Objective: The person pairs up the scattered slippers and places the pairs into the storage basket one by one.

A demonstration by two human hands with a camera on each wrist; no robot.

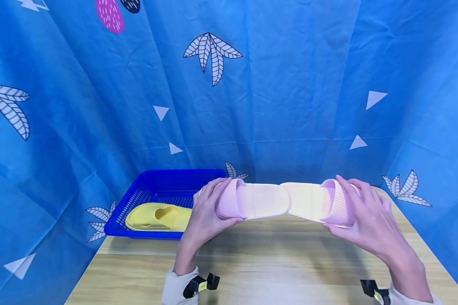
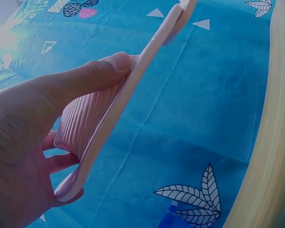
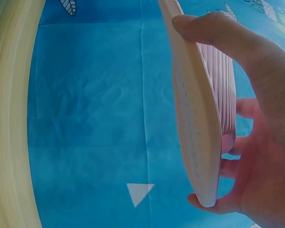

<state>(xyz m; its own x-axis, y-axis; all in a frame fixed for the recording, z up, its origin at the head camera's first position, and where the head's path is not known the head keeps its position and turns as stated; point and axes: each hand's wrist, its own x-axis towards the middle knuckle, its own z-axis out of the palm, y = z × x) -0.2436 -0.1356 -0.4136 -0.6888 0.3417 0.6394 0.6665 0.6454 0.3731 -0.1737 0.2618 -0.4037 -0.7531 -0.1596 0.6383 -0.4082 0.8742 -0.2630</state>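
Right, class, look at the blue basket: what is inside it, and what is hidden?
In the head view, a yellow slipper lies inside the blue basket. The left hand covers its right end and part of the basket's right side, so anything else there cannot be seen.

left hand [image 1: 206, 212] is gripping, left thumb [image 2: 97, 73] opposing the left fingers [image 1: 213, 188]. right hand [image 1: 368, 212] is mirroring it: right thumb [image 3: 218, 33] pressing one side, right fingers [image 1: 353, 188] curling round the other. both thumbs are pointing inward, below the fingers in head view. hands are sitting well apart at similar height. left wrist [image 1: 186, 256] is standing near upright; right wrist [image 1: 406, 269] is slanting up and inward.
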